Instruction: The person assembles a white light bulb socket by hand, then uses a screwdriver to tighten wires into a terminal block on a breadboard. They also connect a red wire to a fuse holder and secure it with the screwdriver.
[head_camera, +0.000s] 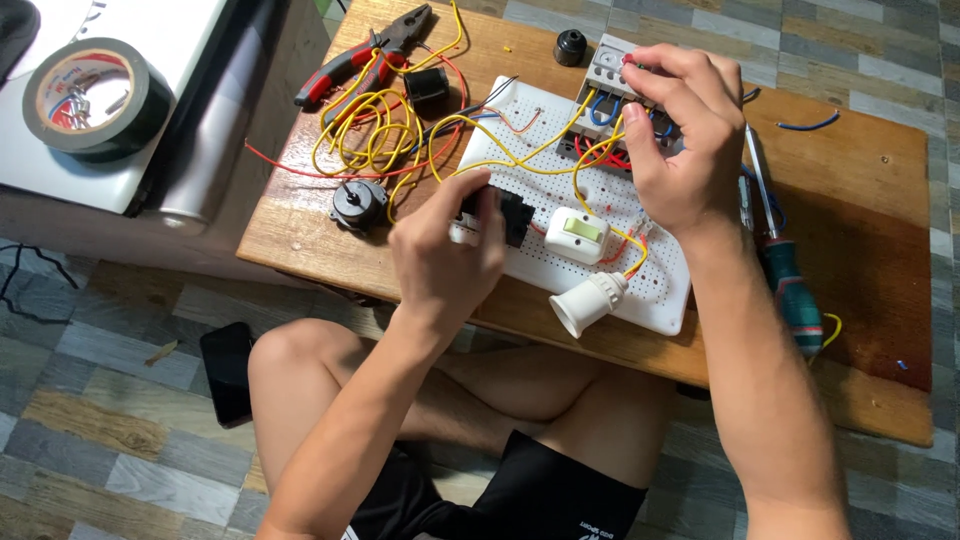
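At frame centre, left hand (445, 250) fingers pinch a black switch (505, 215), steadying it; right hand (675, 140) fingers close on the grey breaker (612, 70) wiring.

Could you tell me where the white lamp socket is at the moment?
In the head view the white lamp socket lies on its side at the near edge of the white perforated board, just below the white switch, between the person's forearms.
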